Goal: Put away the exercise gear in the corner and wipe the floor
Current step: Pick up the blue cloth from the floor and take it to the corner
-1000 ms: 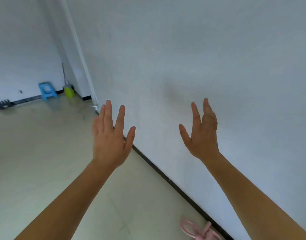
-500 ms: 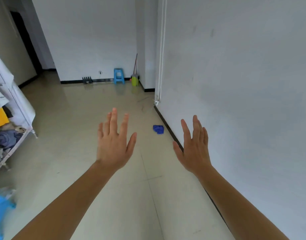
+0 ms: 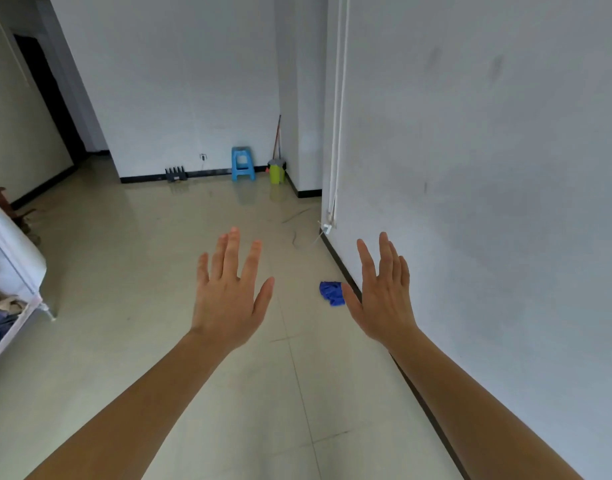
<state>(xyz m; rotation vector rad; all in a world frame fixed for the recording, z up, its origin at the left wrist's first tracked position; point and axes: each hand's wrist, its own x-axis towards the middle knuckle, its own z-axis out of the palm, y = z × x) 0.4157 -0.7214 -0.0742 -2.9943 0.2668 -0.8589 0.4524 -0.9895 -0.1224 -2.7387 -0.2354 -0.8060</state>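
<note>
Both of my hands are held out in front of me with fingers spread and nothing in them. My left hand (image 3: 230, 292) hovers over the middle of the tiled floor (image 3: 141, 289). My right hand (image 3: 384, 292) is close to the white wall on the right. A crumpled blue cloth (image 3: 330, 292) lies on the floor by the dark baseboard, just left of my right thumb and farther away. No exercise gear shows in this view.
A blue plastic stool (image 3: 243, 163) and a green mop bucket (image 3: 276, 171) with a stick stand at the far wall. A black rack (image 3: 175, 174) sits by the baseboard. A white rack with clothes (image 3: 10, 289) is at the left. A loose cord (image 3: 297, 223) lies near the wall corner.
My view has swung left from the bare wall to the open room. The pink item at the bottom edge has left the view; the blue cloth and far corner have come into sight.
</note>
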